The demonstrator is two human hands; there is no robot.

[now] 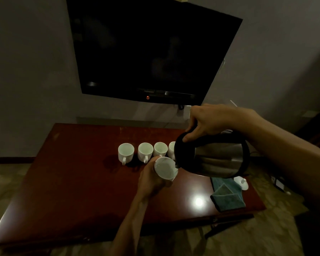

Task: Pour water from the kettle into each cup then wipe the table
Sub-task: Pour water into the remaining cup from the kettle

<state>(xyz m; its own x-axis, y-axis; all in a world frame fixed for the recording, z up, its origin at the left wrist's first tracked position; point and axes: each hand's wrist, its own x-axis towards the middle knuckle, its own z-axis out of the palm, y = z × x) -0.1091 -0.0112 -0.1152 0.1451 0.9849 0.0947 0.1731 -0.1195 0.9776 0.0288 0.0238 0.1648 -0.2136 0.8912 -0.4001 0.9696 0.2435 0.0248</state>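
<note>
Right hand [203, 121] grips the tilted kettle [216, 157], spout at the cup [165, 169] gripped by the left hand [152, 182] above the counter [72, 182]; four cups [126, 151] stand behind, contents unclear; cloth [227, 196] unused, wiping remains.

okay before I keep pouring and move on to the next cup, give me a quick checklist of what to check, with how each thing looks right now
1. Grip on the kettle: right hand wraps its black handle. Ok.
2. Grip on the lifted cup: left hand holds it from below, tilted toward the spout. Ok.
3. Spout over the cup's rim: it sits right at the rim. Ok.
4. Water level in the lifted cup: too dim to read. Cannot tell.
5. Row of cups on the table: upright, three clear, a fourth partly hidden behind the kettle; fill state unclear. Cannot tell.
6. Cloth for wiping: folded on the table by the kettle. Ok.
</note>
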